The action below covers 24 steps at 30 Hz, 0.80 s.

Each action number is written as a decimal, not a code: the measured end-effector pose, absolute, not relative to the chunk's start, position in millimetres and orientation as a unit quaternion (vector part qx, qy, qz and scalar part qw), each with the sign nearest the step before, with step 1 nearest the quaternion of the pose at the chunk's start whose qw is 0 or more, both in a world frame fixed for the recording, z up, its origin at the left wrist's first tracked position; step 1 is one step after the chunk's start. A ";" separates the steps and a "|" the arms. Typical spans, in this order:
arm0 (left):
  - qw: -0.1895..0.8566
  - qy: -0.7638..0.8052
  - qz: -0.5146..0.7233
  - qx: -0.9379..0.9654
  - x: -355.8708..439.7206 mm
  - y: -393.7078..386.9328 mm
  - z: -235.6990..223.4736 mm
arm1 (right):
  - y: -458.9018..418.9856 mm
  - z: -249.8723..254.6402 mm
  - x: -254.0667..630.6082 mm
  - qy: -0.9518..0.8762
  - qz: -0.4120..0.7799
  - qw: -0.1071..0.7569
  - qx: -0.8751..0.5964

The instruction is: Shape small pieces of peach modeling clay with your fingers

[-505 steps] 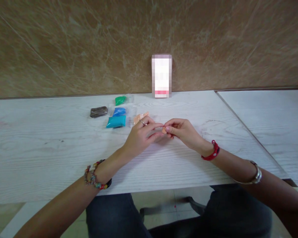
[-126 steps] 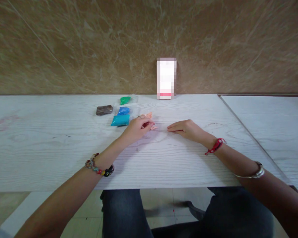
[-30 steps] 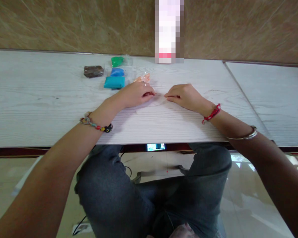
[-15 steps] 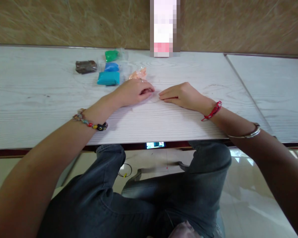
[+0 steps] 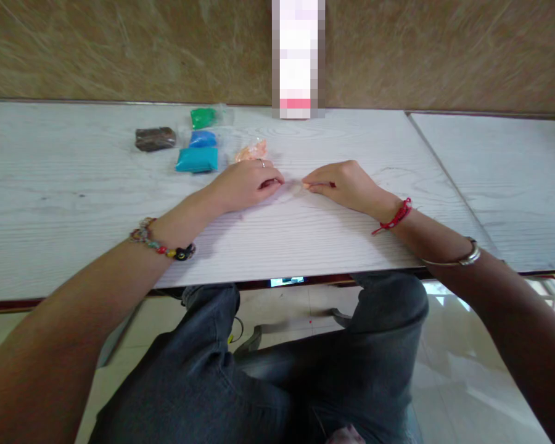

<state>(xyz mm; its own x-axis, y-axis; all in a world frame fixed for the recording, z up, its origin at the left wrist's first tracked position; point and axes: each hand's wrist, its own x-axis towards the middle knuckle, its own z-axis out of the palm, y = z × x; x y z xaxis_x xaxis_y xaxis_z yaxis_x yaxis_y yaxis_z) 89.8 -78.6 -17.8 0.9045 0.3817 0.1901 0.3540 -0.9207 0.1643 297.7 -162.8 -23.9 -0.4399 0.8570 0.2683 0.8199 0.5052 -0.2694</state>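
Observation:
My left hand (image 5: 252, 184) rests low over the white tabletop, its fingers curled and pinched together; whatever is in them is hidden. Opposite it, my right hand (image 5: 345, 182) has thumb and fingers closed on a small peach-coloured piece (image 5: 306, 185), which looks like modelling clay. A narrow gap separates the two sets of fingertips. Just behind my left knuckles lies a crumpled clear bag with peach-coloured clay (image 5: 253, 150), partly covered by the hand.
Left of the hands lie clear packets of what looks like clay: turquoise (image 5: 197, 160), blue (image 5: 202, 139), green (image 5: 203, 118) and brown (image 5: 155, 139). A blurred-out upright object (image 5: 296, 61) stands at the table's back edge. A seam (image 5: 448, 172) crosses the white tabletop (image 5: 74, 234) at right.
The whole view has shifted slightly, so the table sits lower. My fingertips are a little farther apart, and a peach-coloured bit now shows in my right fingers.

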 end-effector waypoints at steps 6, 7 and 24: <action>0.040 0.189 0.114 0.974 92.2 -79.0 -19.4 | -165.4 -20.3 293.4 -0.842 0.042 0.169 -0.510; 0.038 0.191 0.116 0.974 92.6 -79.0 -19.7 | -166.1 -19.8 293.4 -0.832 0.035 0.170 -0.527; 0.023 0.215 0.118 0.969 81.2 -85.9 -10.9 | -171.1 -17.8 300.2 -0.785 0.126 0.254 -0.551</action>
